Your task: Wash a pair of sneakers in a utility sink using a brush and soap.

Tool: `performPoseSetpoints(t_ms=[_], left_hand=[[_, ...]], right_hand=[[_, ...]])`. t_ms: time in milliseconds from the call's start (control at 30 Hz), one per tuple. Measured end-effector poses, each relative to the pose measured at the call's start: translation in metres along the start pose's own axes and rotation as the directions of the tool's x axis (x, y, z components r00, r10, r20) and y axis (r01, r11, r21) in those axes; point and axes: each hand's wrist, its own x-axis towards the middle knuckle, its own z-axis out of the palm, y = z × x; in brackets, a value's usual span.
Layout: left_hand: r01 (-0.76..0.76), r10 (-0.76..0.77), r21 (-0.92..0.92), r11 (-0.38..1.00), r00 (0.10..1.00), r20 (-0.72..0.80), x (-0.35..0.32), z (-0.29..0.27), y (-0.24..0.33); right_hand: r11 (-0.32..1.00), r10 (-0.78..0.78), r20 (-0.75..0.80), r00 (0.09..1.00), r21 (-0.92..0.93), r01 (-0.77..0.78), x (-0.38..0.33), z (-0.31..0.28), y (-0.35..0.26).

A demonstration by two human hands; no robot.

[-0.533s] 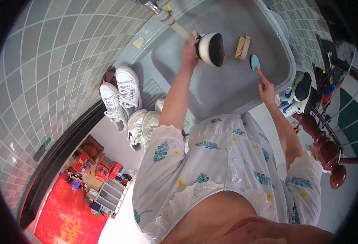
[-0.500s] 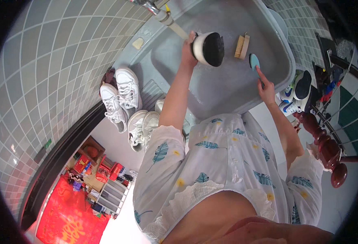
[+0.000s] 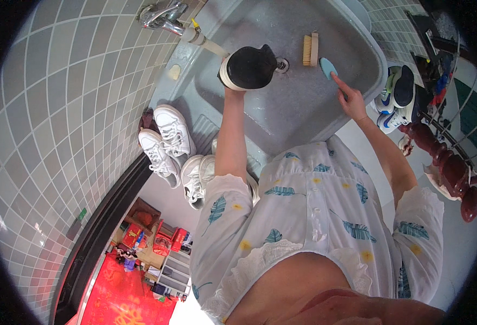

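A black and white shoe point(image 3: 249, 67) is in my left hand point(image 3: 234, 94), raised over the grey sink point(image 3: 295, 122) close to the faucet. The shoe's broad black side faces up, hiding most of my fingers. My right hand point(image 3: 352, 102) is closed around a light-blue brush point(image 3: 328, 67), one finger stretched along its back. This brush is held low over the basin, apart from the shoe. Near it, a wooden scrub brush point(image 3: 310, 50) with pale bristles lies on the sink's bottom, beside the drain point(image 3: 283, 65).
The faucet point(image 3: 162, 17) with its pale spout extension reaches in from the upper left. Soap point(image 3: 174, 71) sits on the sink ledge. White sneakers point(image 3: 165, 142) stand left of the basin. Blue-and-white sneakers point(image 3: 395, 100) and a dark red wooden post point(image 3: 441, 157) are at the right.
My left hand has shifted left and turned the shoe, so more of its black side shows. The light-blue brush stays in my right hand. The view has shifted, uncovering the drain and more faucet.
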Motion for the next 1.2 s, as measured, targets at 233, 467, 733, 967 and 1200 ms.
performPoseSetpoints(t_ms=[233,467,733,967,1200], left_hand=[[-0.059,0.064,0.03,0.998,0.97,-0.236,-0.026,0.012,0.03],[0.068,0.192,0.303,0.95,0.638,-0.746,-0.021,0.035,0.042],[0.14,0.219,0.377,0.916,0.611,-0.761,-0.023,0.036,0.029],[0.231,0.219,0.459,0.858,0.643,-0.734,-0.009,0.067,0.005],[0.356,0.131,0.449,0.819,0.646,-0.752,-0.011,0.093,-0.009]], right_hand=[[0.999,0.012,-0.035,0.999,0.037,-0.011,-0.003,0.0,-0.003],[0.999,0.022,-0.001,1.0,-0.036,-0.022,-0.001,0.001,-0.001],[0.998,-0.049,-0.115,0.992,0.021,0.052,0.002,0.002,-0.004],[0.771,0.084,0.109,0.991,-0.637,0.005,0.017,0.046,-0.049],[0.753,-0.515,-0.566,0.643,0.06,0.656,0.164,-0.002,-0.292]])
